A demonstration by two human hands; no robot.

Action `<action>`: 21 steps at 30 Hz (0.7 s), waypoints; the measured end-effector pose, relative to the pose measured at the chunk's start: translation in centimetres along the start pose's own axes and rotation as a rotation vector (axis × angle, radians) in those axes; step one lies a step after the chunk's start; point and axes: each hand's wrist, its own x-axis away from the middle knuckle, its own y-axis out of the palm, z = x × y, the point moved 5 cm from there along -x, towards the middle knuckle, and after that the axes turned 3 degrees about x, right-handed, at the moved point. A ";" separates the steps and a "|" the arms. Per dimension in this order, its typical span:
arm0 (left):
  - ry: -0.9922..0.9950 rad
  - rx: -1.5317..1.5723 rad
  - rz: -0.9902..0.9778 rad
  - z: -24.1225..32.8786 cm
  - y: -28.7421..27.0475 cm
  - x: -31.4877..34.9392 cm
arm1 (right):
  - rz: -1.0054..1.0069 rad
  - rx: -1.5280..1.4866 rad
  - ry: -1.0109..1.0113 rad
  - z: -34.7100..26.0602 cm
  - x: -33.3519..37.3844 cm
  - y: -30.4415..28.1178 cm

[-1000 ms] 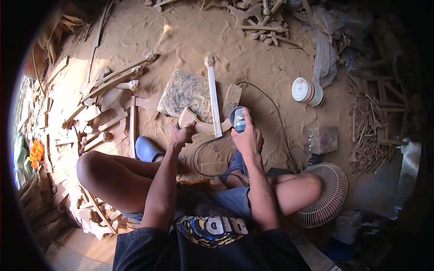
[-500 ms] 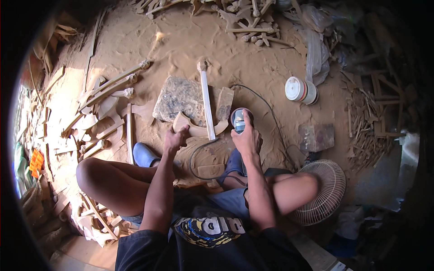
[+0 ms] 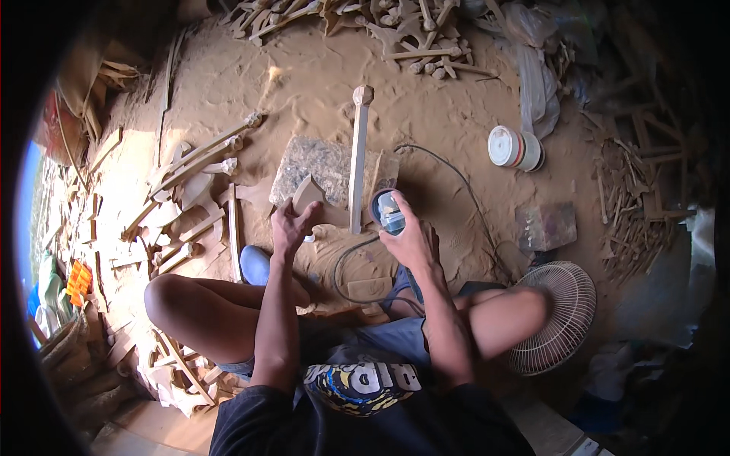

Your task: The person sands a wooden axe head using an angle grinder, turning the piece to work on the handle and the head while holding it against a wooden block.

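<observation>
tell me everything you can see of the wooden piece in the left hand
The wooden piece looks pale, bare and unpainted. Its long, straight, squared shaft ends in a thicker faceted knob and crosses a curved, blade-like part near the other end. The shaft points away from the person, in front of a rough block. The left hand grips the curved part's left end. The power tool in the right hand is close on the right; contact is unclear.

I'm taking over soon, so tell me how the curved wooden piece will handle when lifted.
The curved wooden piece is probably stiff: it looks solid and shows no sag. It seems fairly light, since the left hand grips it near one end. If the straight post meeting it is attached, it may tip awkwardly.
</observation>
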 end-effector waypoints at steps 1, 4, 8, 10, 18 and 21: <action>0.002 -0.005 0.001 0.1 -0.2 0.0 | -0.030 0.022 0.024 -0.4 0.0 0.0; 0.002 -0.054 0.001 -0.2 -0.5 0.1 | -0.077 0.089 0.088 -1.2 -0.1 0.0; 0.085 -0.089 0.019 0.0 -0.6 -0.2 | -0.080 0.114 0.086 -1.1 -0.2 0.2; 0.083 -0.097 0.003 0.9 -0.1 -0.2 | -0.040 0.133 0.048 -0.4 -0.3 0.4; 0.084 -0.072 -0.028 1.5 -0.1 0.0 | -0.034 0.141 0.023 -0.1 -0.7 1.1; 0.145 -0.136 -0.029 0.9 -0.3 -0.8 | -0.064 0.200 0.067 -1.0 -0.8 0.7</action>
